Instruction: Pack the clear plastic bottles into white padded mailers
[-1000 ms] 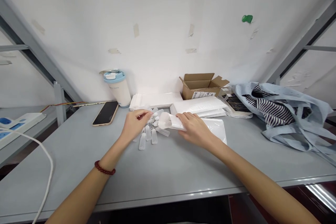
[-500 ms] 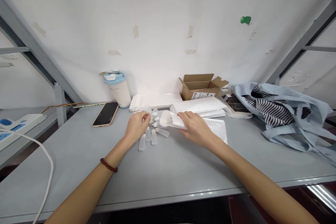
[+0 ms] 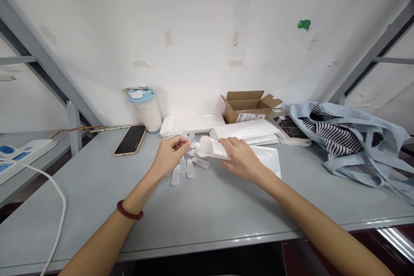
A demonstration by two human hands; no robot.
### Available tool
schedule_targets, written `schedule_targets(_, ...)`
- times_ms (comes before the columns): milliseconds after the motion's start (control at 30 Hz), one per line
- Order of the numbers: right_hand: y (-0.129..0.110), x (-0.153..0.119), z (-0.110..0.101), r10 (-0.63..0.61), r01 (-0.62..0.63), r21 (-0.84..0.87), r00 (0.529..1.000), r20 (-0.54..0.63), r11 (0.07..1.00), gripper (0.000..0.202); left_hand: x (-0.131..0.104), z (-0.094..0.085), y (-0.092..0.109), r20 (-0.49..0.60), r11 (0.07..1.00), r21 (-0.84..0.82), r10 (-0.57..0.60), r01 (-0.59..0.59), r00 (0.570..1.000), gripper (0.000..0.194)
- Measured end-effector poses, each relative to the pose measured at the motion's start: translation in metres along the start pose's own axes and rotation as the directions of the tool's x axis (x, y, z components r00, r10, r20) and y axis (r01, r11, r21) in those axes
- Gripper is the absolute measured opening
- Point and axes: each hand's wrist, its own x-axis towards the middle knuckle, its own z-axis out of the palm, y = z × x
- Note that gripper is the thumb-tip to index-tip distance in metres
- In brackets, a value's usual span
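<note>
A white mailer (image 3: pixel 267 158) lies across my right hand (image 3: pixel 241 157), which is closed around it near its open end. The mouth of the mailer gapes toward the left. Just left of that mouth, my left hand (image 3: pixel 171 154) is closed, with thumb and fingertips pinched together. Something whitish shows by those fingertips, too small to name. Beneath and beside my left hand is a loose pile of small translucent plastic bottles (image 3: pixel 190 169), partly hidden by the hand.
Behind the hands lie stacked white mailers (image 3: pixel 247 129) and an open cardboard box (image 3: pixel 246 105). A phone (image 3: pixel 130 140) and a blue-lidded cup (image 3: pixel 147 112) stand at left. At right is a blue fabric bag (image 3: pixel 349 138). A white cable (image 3: pixel 61 207) crosses the left side.
My left hand has moved slightly right, closer to the mailer's mouth, with its fingertips still together. My right hand keeps its hold on the mailer in nearly the same place.
</note>
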Motion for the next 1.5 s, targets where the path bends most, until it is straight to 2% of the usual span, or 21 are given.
schedule_targets(133, -0.002, 0.000, 0.003, -0.028, 0.028, 0.014, 0.999, -0.024, 1.000, 0.039, -0.005, 0.013, -0.001, 0.221, 0.987, -0.065, -0.132, 0.150, 0.966, 0.028)
schedule_targets(233, -0.007, -0.003, 0.006, -0.069, 0.069, 0.005, 0.997, -0.042, 0.998, 0.037, -0.012, 0.024, 0.001, 0.296, 0.985, -0.041, -0.149, 0.168, 0.944, 0.028)
schedule_targets(400, -0.015, -0.006, 0.008, -0.137, 0.137, -0.006, 0.990, -0.042, 0.991, 0.035, -0.019, 0.032, 0.007, 0.277, 0.998, 0.024, -0.059, 0.054, 0.959, 0.029)
schedule_targets(467, -0.014, -0.005, 0.007, -0.133, 0.133, -0.013, 0.990, -0.055, 0.991, 0.036, -0.017, 0.026, 0.009, 0.247, 0.998, 0.033, -0.063, 0.057, 0.967, 0.028)
schedule_targets(567, -0.008, -0.003, 0.005, -0.092, 0.088, -0.049, 0.992, -0.087, 0.995, 0.037, -0.010, 0.013, 0.007, 0.142, 0.994, 0.066, -0.092, 0.083, 0.986, 0.032)
schedule_targets(667, 0.001, -0.001, 0.002, -0.032, 0.023, -0.078, 0.992, -0.120, 0.997, 0.037, -0.004, 0.003, -0.001, 0.062, 0.970, 0.243, -0.022, 0.006, 0.998, 0.029)
schedule_targets(767, 0.007, 0.001, -0.001, 0.020, -0.032, -0.082, 0.989, -0.149, 0.996, 0.033, -0.001, 0.002, -0.011, 0.108, 0.878, 0.475, 0.011, -0.062, 0.994, 0.024)
schedule_targets(900, 0.008, 0.002, -0.002, 0.043, -0.057, -0.089, 0.988, -0.151, 0.994, 0.032, -0.001, 0.005, -0.016, 0.169, 0.795, 0.602, -0.043, -0.069, 0.985, 0.026)
schedule_targets(1233, 0.008, 0.001, -0.002, 0.033, -0.046, -0.084, 0.988, -0.153, 0.995, 0.035, 0.000, -0.002, -0.016, 0.274, 0.722, 0.688, -0.161, -0.076, 0.948, 0.027)
schedule_targets(1500, 0.007, 0.001, 0.000, 0.027, -0.038, -0.092, 0.992, -0.123, 0.995, 0.036, 0.002, -0.001, -0.021, 0.313, 0.718, 0.685, -0.141, -0.121, 0.939, 0.022)
